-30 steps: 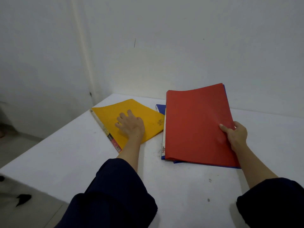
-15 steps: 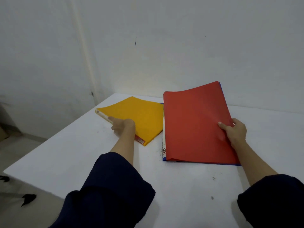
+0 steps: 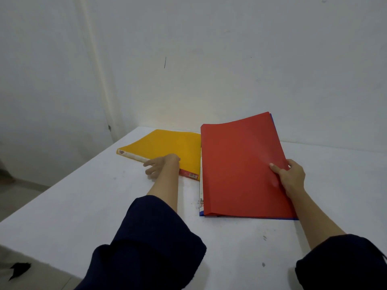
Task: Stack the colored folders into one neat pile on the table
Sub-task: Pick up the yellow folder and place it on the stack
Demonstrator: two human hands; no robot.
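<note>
on the table (image 3: 62,206), left hand (image 3: 161,166) now curls at the yellow folder (image 3: 173,147) spine — right hand (image 3: 290,176) still pinches the red folder (image 3: 238,164).

A white wall (image 3: 230,59) is standing behind everything, bearing a short dark mark (image 3: 165,62) at about twelve o'clock. A dark scrap (image 3: 18,268) is lying on the floor (image 3: 25,197) at eight o'clock.

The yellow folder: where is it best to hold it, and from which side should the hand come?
Probably pinch the yellow folder at its near spine edge, coming from the left, where the left hand already sits. It lies flat, and that stiff edge is free.
</note>
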